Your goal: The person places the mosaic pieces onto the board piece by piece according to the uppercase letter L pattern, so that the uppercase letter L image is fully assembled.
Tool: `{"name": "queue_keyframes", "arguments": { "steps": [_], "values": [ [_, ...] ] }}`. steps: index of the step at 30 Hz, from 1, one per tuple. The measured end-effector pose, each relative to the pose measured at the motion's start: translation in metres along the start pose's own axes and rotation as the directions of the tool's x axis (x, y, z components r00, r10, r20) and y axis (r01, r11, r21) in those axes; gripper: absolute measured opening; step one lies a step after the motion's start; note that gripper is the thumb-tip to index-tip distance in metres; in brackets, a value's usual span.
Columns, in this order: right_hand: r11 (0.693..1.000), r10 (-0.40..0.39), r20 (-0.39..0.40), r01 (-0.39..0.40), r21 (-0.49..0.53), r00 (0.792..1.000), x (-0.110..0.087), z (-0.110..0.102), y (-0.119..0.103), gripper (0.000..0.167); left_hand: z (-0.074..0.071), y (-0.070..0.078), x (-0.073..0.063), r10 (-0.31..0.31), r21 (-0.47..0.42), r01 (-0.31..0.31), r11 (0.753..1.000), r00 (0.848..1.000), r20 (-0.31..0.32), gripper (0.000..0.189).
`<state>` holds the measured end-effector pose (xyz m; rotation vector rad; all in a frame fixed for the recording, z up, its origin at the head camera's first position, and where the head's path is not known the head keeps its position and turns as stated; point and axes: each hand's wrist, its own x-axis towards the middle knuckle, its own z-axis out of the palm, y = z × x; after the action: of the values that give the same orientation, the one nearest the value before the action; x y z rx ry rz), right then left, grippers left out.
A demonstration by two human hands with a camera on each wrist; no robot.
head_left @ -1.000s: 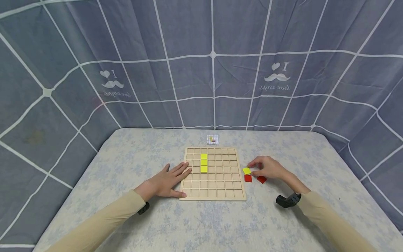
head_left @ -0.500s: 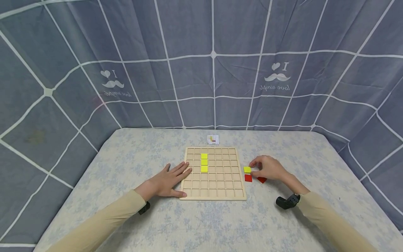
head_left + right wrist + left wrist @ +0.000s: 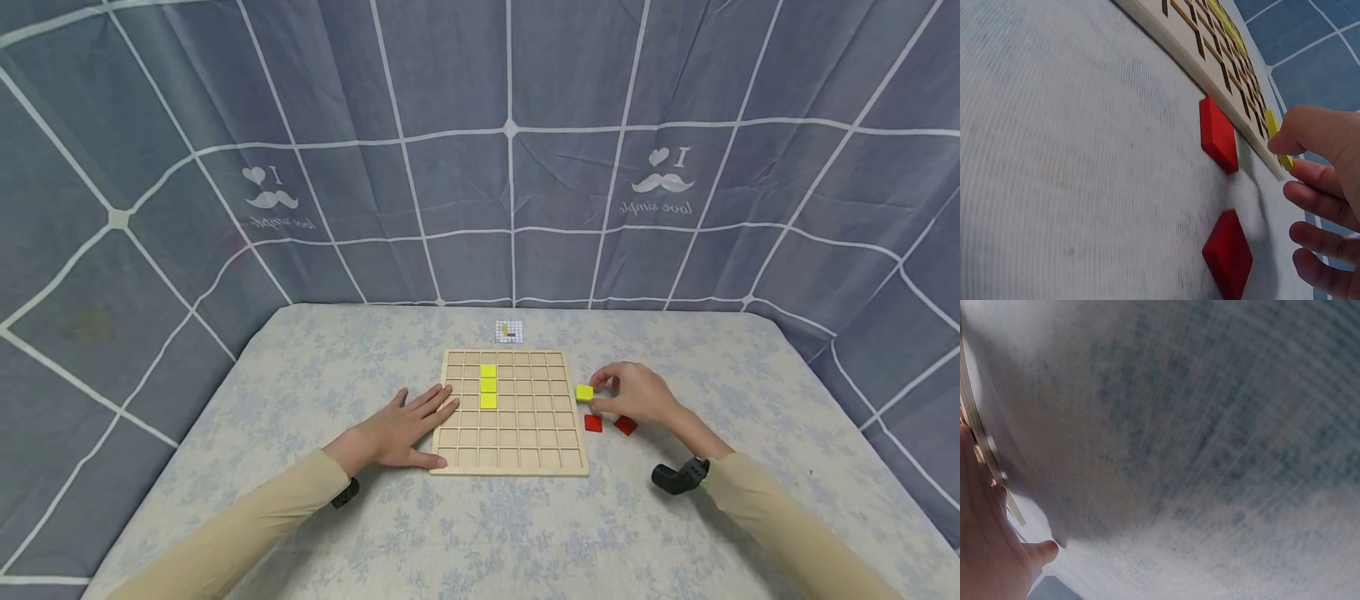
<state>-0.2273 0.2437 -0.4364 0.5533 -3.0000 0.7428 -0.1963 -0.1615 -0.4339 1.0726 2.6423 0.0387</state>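
1. Head view: right of centre, my right hand (image 3: 633,392) has a yellow tile (image 3: 584,392) nipped between thumb and forefinger. The tile sticks out left of my fingertips, just beside the right edge of the board (image 3: 517,435); I cannot tell whether it touches the cloth (image 3: 360,350).
2. Below that hand, apart from my fingers, lie a red tile (image 3: 593,423) near the board and a second red tile (image 3: 626,425) farther right, turned cornerwise.
3. Left of centre, my left hand (image 3: 401,429) rests with fingers spread, their tips on the board's left edge. Three yellow tiles (image 3: 488,386) stand in a column right of those tips, not touching them.
4. A small card (image 3: 509,332) lies above the board; a curtain (image 3: 510,183) fills the upper frame.
5. Left wrist view: my left hand sits lower left against the board's edge, one finger poking right over the cloth.
6. Right wrist view: the yellow tile is at right, clamped between thumb and forefinger, my other fingers bent and apart below it. Both red tiles lie left of my fingers.
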Motion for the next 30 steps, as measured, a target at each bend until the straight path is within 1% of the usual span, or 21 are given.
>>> {"name": "queue_keyframes", "arguments": {
  "steps": [6,12,20,23,30],
  "values": [
    [1.0,-0.026,-0.021,0.026,0.006,0.999,0.006,0.005,-0.011,0.025,0.0,-0.001,0.0,-0.005,0.006,0.005,1.0,1.0,0.011,0.092],
    [0.998,-0.056,-0.024,0.056,0.024,0.998,0.012,0.011,-0.029,0.026,-0.002,-0.001,0.001,-0.01,-0.003,0.01,1.0,1.0,0.02,0.092],
    [0.993,-0.094,-0.016,0.095,0.071,0.995,0.021,0.024,-0.048,0.025,-0.002,0.0,0.0,0.005,-0.003,-0.005,1.0,1.0,0.013,0.092],
    [0.991,-0.113,-0.015,0.114,0.071,0.993,0.023,0.029,-0.055,0.023,-0.002,0.0,0.0,0.008,-0.008,-0.008,1.0,1.0,0.009,0.092],
    [0.986,-0.13,0.007,0.128,0.106,0.992,0.028,0.039,-0.074,0.02,-0.003,0.0,-0.001,0.006,-0.012,-0.006,1.0,1.0,0.009,0.091]
  ]
}}
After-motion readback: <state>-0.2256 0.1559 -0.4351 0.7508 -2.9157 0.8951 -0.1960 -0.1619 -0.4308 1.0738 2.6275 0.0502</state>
